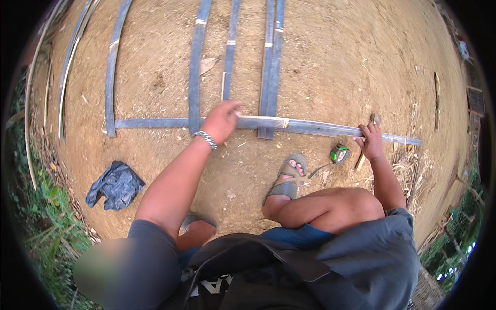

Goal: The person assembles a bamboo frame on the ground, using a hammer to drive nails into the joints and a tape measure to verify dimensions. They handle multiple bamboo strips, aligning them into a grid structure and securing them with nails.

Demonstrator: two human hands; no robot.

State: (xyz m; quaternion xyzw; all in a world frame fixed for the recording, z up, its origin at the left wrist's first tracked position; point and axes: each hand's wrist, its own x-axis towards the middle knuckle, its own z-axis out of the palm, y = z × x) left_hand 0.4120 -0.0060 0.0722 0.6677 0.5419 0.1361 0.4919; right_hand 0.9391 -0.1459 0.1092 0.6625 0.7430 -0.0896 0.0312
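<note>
A long grey-blue bamboo slat lies crosswise on the ground in front of me, touching the lower ends of several lengthwise slats. My left hand, a chain bracelet at its wrist, is over this crosswise slat, between a wide lengthwise slat and a narrower one. Its fingers are curled and smeared by motion, so whether they hold anything is unclear. Near the right end, my right hand has its fingers wrapped over the crosswise slat. Beside that hand is a hammer, its handle partly covered.
A green and black tape measure lies by my sandalled foot. To the left is a crumpled black plastic bag. Two slats lie close together at the centre, and another slat is farther left. Plants border the left side.
</note>
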